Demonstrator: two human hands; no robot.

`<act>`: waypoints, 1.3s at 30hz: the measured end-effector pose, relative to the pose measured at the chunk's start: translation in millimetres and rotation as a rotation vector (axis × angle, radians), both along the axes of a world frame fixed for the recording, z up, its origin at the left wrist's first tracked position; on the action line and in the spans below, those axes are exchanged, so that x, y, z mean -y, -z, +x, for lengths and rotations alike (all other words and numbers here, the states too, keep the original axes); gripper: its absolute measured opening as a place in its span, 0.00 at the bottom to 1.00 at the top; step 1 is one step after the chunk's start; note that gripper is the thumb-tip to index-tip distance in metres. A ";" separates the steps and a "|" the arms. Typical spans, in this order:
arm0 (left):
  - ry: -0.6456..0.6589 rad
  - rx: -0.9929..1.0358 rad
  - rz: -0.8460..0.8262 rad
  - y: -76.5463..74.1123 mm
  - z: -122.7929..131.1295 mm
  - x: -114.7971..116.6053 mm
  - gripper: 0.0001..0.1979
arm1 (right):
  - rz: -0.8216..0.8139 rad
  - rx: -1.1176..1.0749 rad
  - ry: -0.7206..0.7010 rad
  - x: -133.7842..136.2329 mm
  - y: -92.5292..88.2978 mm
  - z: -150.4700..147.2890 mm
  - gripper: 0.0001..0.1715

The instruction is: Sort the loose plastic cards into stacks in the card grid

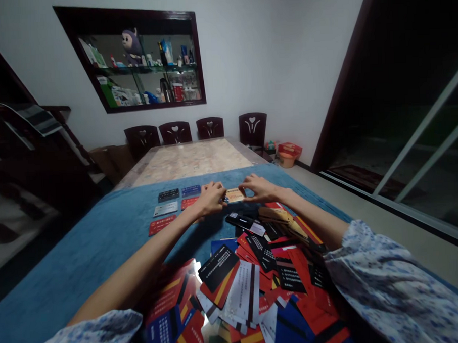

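A pale yellow card (234, 194) lies between my two hands over the blue cloth. My left hand (212, 197) is closed at its left edge with the fingers curled. At the card's right edge, my right hand (259, 188) has its thumb and fingers closed on it. Left of my left hand, cards lie in rows: a black card (168, 195), a blue card (191, 190), a silver card (166, 209) and red cards (162, 225). Nearer me, below my hands, spreads a loose heap of cards (242, 292) in red, black, white, blue and gold.
A blue cloth (102, 232) covers the near part of the long table, and the marble-patterned top (201, 157) shows beyond it. Dark chairs (253, 130) stand at the far end. A wall shelf (150, 68) holds a plush toy and bottles. Orange containers (288, 154) sit on the floor.
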State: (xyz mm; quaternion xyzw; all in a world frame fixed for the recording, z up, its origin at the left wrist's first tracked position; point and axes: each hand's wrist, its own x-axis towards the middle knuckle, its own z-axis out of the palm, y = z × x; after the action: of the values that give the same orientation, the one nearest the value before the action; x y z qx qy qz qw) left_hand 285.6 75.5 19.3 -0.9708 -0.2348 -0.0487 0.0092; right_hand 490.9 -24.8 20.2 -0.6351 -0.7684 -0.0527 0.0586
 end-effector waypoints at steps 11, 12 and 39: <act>-0.089 -0.033 0.063 -4.3 -8.7 -30.9 0.11 | -0.051 0.000 -0.001 -47.2 -7.8 -14.2 0.14; -0.098 -0.036 0.066 -4.6 -8.7 -33.8 0.11 | -0.056 0.000 0.002 -51.6 -8.0 -14.8 0.14; -0.254 -0.145 0.071 15.5 10.5 -95.6 0.16 | -0.198 0.048 0.093 -146.6 17.7 -16.9 0.21</act>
State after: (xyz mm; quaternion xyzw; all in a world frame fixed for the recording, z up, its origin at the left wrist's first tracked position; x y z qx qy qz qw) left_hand 296.0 171.1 3.8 -0.9334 -0.3524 0.0151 0.0665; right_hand 473.9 121.8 2.4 -0.6713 -0.7408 0.0054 -0.0254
